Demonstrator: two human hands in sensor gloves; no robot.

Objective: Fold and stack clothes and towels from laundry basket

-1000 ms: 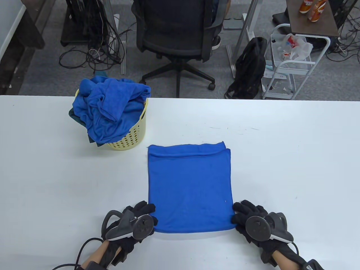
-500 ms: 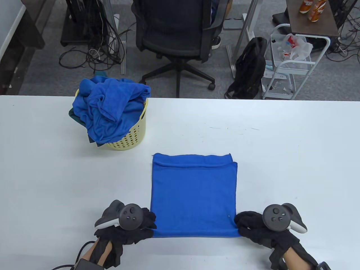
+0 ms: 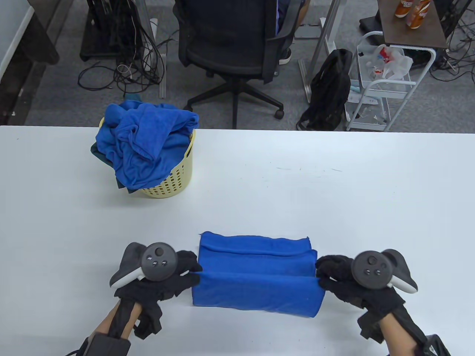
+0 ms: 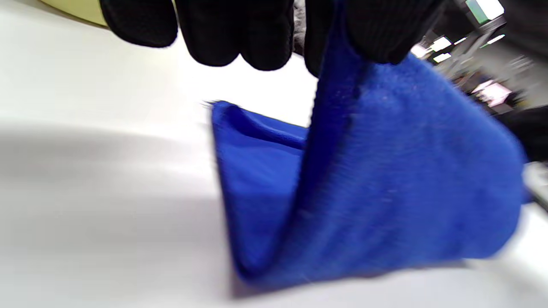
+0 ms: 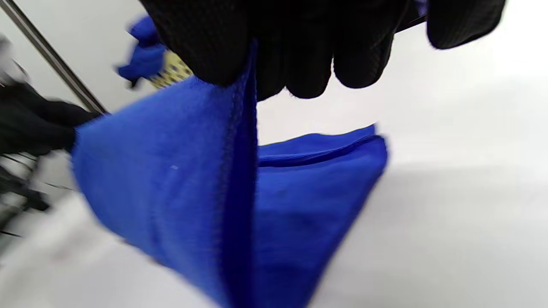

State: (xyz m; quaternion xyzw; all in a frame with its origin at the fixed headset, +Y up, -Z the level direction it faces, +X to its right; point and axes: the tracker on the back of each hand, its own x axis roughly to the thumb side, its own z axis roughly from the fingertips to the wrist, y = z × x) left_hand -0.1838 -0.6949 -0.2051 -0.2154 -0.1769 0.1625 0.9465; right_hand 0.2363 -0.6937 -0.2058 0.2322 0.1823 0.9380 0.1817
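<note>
Towel: my blue terry-cloth towel (image 3: 256, 274) lies near the white desk's (image 3: 371, 193) front edge, its near edge lifted.
Hands: my left hand (image 3: 163, 274) and right hand (image 3: 352, 278) each pinch a raised corner.

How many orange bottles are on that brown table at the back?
2, side by side at the top right of the table view: one bottle on the left, another bottle beside it. The frame edge cuts off their tops; others may be hidden.

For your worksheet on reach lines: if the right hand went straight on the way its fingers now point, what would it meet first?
The right hand points left along the lifted edge of the blue towel it pinches; beyond that, probably the left hand, though depth is unclear.
</note>
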